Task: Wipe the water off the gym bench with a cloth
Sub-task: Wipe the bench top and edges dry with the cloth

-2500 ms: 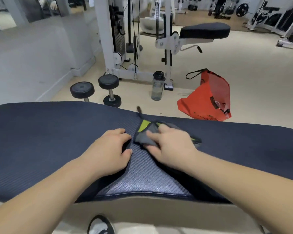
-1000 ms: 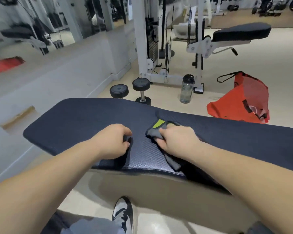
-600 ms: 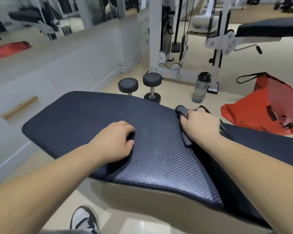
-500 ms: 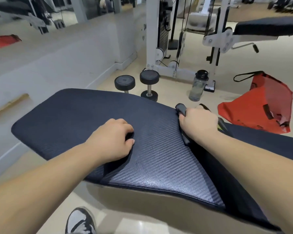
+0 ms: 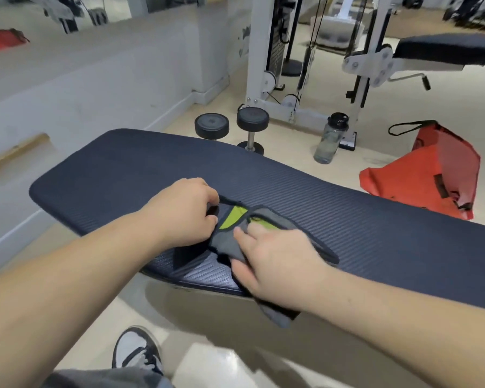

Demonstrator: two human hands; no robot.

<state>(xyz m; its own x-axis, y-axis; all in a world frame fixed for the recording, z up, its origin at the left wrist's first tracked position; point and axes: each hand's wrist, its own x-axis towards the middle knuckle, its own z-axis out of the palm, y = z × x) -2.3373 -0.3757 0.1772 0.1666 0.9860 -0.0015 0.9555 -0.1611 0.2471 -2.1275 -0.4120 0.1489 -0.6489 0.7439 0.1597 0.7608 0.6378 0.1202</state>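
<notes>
A grey cloth (image 5: 226,243) with a lime-green patch and dark trim lies at frame centre on the dark blue ribbed bench pad (image 5: 375,219), one end hanging over. The right hand (image 5: 277,264) presses it flat. The left hand (image 5: 185,211) curls its fingers at its edge, pinching what I cannot tell. The print on the red bag (image 5: 420,177) is blurred.

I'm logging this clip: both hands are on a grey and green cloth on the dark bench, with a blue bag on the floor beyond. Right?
Not quite: the bag is red-orange, not blue, as the head view shows. The left hand and right hand are indeed on the grey and green cloth on the dark bench.
</notes>
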